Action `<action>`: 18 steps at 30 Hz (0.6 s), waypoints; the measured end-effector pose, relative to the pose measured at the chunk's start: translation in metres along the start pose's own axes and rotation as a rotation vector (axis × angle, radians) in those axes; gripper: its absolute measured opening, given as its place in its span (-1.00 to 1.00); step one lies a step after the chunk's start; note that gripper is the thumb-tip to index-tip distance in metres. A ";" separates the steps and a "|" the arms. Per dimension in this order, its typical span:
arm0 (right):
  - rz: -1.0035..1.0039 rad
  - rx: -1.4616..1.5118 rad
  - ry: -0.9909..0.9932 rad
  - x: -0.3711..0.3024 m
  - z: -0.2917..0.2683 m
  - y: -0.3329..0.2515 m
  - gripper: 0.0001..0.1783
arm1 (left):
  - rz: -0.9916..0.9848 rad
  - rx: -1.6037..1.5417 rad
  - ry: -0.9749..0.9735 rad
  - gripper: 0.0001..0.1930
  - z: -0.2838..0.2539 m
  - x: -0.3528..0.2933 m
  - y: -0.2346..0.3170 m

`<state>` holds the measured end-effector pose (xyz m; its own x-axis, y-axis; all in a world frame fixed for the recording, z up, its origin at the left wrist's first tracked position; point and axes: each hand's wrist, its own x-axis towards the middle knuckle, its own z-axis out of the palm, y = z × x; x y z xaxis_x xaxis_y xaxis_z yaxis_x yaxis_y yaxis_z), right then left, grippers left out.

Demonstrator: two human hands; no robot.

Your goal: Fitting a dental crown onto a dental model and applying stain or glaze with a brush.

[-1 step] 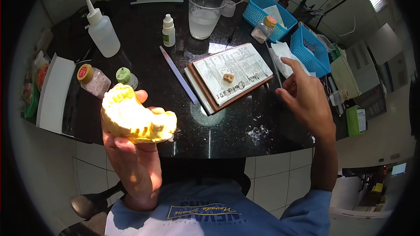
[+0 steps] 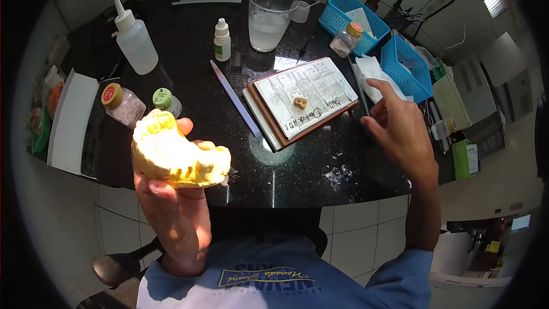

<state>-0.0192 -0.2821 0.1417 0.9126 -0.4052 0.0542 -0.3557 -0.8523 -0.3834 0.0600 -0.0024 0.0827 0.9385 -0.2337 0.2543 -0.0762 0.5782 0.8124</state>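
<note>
My left hand is closed around a yellow plaster dental model, holding it up in front of the bench edge. Bright light washes out the model's middle; tooth shapes show along its rim. On the right, the thumb and a bent finger of my right hand close at the near end of a slim dark rod-like tool, the index finger raised. Between the hands lies a notebook-like stack with a brown edge, topped by a pale, marked slab. A small brownish tooth-shaped piece rests on it.
Left stand a squeeze bottle, a jar of pink powder and a green-capped bottle. A dropper bottle, a glass of cloudy liquid and a lilac strip are farther in. Blue baskets and tissue are right.
</note>
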 end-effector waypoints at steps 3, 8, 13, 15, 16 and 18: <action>-0.022 -0.107 -0.013 0.001 0.006 0.000 -0.52 | -0.017 -0.001 0.006 -0.16 -0.005 0.002 0.001; -0.304 0.028 0.300 0.005 0.016 -0.018 -0.83 | -0.031 -0.011 -0.053 -0.17 -0.008 0.005 0.001; -0.422 0.297 0.122 0.022 0.032 -0.031 -0.80 | -0.053 -0.054 -0.036 -0.17 -0.007 0.005 -0.001; -0.414 0.295 0.111 0.024 0.036 -0.029 -0.80 | -0.060 -0.059 -0.023 -0.17 -0.003 0.006 -0.001; -0.405 0.291 0.101 0.026 0.038 -0.028 -0.79 | -0.069 -0.008 0.086 -0.05 0.004 0.007 -0.001; -0.411 0.280 0.094 0.026 0.041 -0.027 -0.79 | -0.082 0.041 0.197 0.06 0.006 0.009 -0.002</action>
<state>0.0227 -0.2562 0.1159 0.9391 -0.0939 0.3304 0.1087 -0.8312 -0.5452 0.0662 -0.0102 0.0869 0.9894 -0.1191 0.0829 -0.0072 0.5303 0.8478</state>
